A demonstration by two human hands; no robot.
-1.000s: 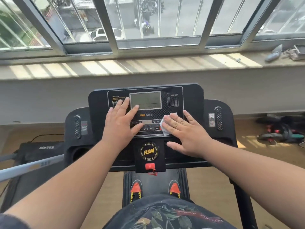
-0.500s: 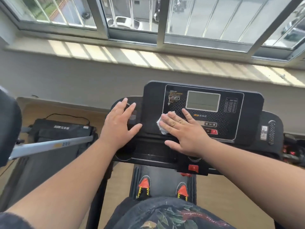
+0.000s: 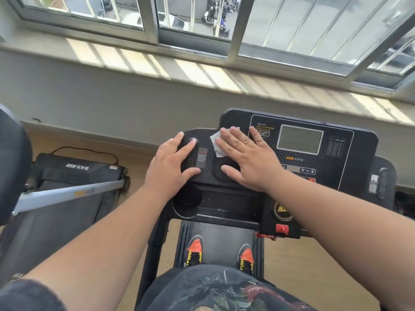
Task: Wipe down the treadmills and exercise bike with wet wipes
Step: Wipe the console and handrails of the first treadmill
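I stand on a black treadmill whose console [image 3: 350,162] fills the middle right of the view. My right hand [image 3: 249,158] lies flat on the console's left part and presses a white wet wipe [image 3: 216,143] against it; most of the wipe is hidden under my fingers. My left hand [image 3: 170,162] rests flat, fingers apart, on the left speaker wing [image 3: 190,158], holding nothing. The grey display [image 3: 299,139] is just right of my right hand.
A second, folded treadmill [image 3: 74,173] lies on the wooden floor at left with a grey rail [image 3: 67,194] across it. A dark rounded object [image 3: 11,162] sits at the far left edge. A sunlit window sill [image 3: 202,75] runs behind the console.
My right hand has slid the wipe leftward from the button area to the console's left side. My left hand moved left onto the speaker wing. The view has turned left.
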